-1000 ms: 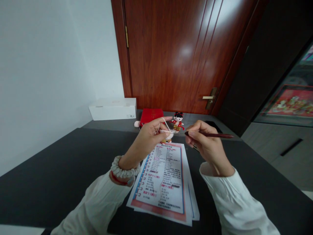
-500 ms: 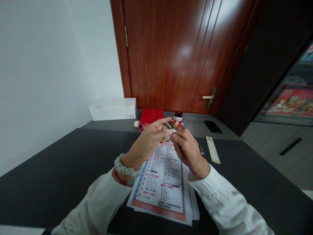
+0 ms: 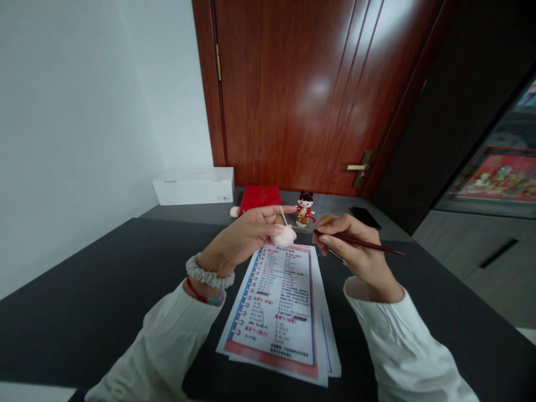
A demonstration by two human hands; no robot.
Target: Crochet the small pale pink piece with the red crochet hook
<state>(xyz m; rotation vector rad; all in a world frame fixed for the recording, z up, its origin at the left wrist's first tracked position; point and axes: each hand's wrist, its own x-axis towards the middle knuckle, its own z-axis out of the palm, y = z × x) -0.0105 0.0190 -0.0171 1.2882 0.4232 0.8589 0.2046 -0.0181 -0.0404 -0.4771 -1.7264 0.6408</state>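
Note:
My left hand (image 3: 251, 231) pinches a small white crocheted piece (image 3: 283, 237) between thumb and fingers. A strand of white yarn (image 3: 283, 216) runs from the piece up over my outstretched index finger. My right hand (image 3: 354, 243) is closed on a crochet hook with a dark reddish-brown handle (image 3: 377, 245), whose end sticks out to the right. The hook's thin shaft points left and meets the piece's right side; whether its tip is inside a stitch I cannot tell. Printed pattern sheets (image 3: 280, 312) lie on the table below both hands.
A small crocheted doll (image 3: 305, 209) in red stands behind the hands. Left of it are a red box or bag (image 3: 262, 195) and a long white box (image 3: 195, 187). A black phone (image 3: 365, 216) lies at the back right of the dark table (image 3: 125, 290), before a wooden door (image 3: 285, 100).
My right hand has moved right, away from my left, and the hook's handle now points out to the right. The white piece has come into clearer view, slightly lower.

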